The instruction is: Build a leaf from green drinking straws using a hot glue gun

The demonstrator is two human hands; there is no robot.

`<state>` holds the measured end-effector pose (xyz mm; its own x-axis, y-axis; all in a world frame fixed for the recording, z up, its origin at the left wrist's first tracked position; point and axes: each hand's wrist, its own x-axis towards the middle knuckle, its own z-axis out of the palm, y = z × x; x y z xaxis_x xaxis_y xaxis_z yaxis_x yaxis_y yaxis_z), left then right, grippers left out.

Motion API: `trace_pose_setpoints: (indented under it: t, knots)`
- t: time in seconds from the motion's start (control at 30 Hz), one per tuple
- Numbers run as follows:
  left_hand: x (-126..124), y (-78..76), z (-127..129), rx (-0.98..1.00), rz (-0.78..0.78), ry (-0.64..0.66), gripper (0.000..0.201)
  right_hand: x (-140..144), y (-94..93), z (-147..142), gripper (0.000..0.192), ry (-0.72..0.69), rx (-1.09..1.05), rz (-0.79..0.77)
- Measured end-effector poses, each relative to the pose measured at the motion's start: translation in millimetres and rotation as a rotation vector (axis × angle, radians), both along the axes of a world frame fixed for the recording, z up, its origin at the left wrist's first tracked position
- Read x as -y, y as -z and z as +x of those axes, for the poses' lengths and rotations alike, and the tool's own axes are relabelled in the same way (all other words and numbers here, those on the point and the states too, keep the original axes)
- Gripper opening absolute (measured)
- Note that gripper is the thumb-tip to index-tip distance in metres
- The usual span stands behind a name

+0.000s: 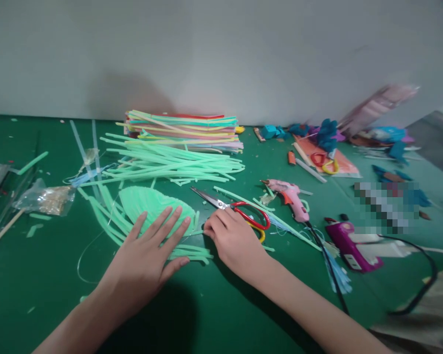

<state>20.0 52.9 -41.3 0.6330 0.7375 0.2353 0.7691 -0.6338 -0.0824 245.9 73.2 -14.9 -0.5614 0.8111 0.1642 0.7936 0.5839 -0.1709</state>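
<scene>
My left hand [147,250] lies flat with spread fingers over a leaf shape made of light green pipe cleaners [151,204]. Its fingertips rest on the leaf's lower part. Beside it, my right hand [232,238] pinches the end of a thin green pipe cleaner [194,233] at the leaf's right tip. Curved loose pipe cleaners [107,223] fan out left of the leaf and pass beneath my left hand. Scissors with red and yellow handles [249,212] lie just behind my right hand, their blades pointing to the upper left.
Behind lie a pile of green pipe cleaners [173,162] and a multicoloured bundle [184,128] near the wall. To the right are a pink glue gun [290,194], its black cord, and a purple power strip [349,246]. A small plastic bag [46,197] lies left.
</scene>
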Motion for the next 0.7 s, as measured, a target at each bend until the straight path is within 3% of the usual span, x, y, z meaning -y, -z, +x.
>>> trace_pose_setpoints:
  t: [0.3, 0.53, 0.7]
  knots:
    - [2, -1.0, 2, 0.067, -0.109, -0.049, 0.063, -3, -3.7, -1, 0.024, -0.036, 0.083, 0.041]
    - [2, -0.9, 1, 0.064, -0.134, -0.029, 0.064, -11, -9.9, 6, 0.021, -0.175, 0.068, -0.073]
    - [4, -2.5, -1, 0.074, -0.108, -0.014, 0.067, -15, -10.4, 6, 0.021, -0.172, 0.065, -0.100]
